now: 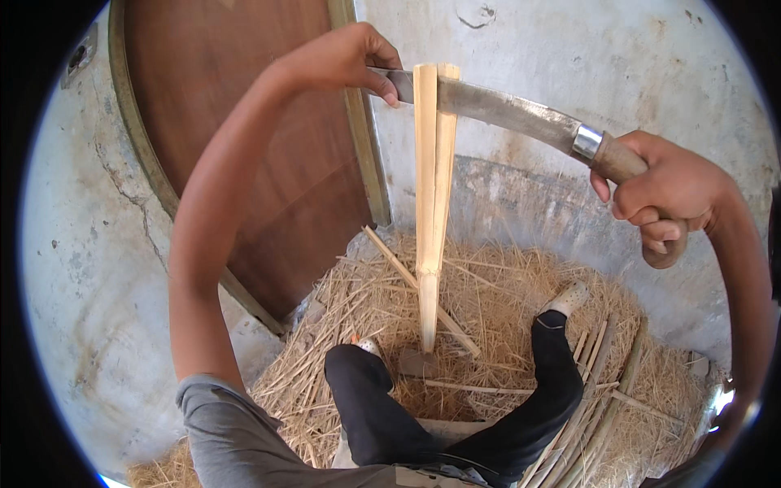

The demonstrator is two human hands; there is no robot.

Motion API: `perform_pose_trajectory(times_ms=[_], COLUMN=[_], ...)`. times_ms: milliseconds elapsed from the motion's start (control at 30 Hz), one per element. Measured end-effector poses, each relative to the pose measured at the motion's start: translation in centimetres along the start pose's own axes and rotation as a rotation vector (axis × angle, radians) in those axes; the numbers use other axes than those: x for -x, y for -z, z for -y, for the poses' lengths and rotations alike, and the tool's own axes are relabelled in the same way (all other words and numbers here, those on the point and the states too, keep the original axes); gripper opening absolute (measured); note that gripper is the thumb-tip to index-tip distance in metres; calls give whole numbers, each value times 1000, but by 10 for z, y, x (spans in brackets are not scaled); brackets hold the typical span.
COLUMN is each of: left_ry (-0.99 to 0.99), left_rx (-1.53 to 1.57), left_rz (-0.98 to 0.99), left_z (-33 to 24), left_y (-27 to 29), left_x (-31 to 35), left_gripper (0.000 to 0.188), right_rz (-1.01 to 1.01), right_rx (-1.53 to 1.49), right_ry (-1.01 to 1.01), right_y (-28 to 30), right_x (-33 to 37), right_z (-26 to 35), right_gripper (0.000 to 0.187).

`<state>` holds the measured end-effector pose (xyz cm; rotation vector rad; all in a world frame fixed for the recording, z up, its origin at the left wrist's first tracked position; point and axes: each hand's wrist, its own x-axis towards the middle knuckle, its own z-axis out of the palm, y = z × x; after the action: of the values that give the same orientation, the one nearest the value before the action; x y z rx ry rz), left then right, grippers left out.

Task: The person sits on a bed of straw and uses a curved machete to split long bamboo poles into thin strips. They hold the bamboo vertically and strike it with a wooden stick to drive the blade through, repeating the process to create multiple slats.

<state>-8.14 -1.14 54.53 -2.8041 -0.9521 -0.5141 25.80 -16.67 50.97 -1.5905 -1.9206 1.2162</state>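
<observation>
A long machete [508,111] with a curved steel blade spans the space between my two hands. My right hand [671,191] is wrapped round its wooden handle [622,160], just behind a shiny metal collar. At the other end, my left hand [362,65] pinches the blade near its tip. Midway along, the blade sits in the split top of an upright bamboo piece [426,179]. The two halves stand apart at the top and come together lower down. Its foot rests on or near a small block [416,363] between my feet.
Straw and thin shavings [496,358] cover the floor. Long split strips [586,398] lie to the right of my leg, and a loose stick [399,264] crosses behind the bamboo. A brown door [244,138] and a stained plaster wall [586,49] stand ahead.
</observation>
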Motion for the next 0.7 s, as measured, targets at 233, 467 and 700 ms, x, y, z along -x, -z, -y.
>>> perform_pose_trajectory(times_ms=[233,467,700], left_ry=[29,-149,399], left_rx=[191,-103,943], left_rz=[108,-835,-205], left_z=[24,18,-7], left_y=[-42,-118,-377], left_x=[8,44,93], left_gripper=[29,51,96], right_rz=[-38,-135,-150], right_rx=[70,-151,-273], right_ry=[-70,-12,43], right_y=[-43,-99,-68], right_x=[-7,-28,-44], right_z=[-3,-32,-47], right_gripper=[12,22,13])
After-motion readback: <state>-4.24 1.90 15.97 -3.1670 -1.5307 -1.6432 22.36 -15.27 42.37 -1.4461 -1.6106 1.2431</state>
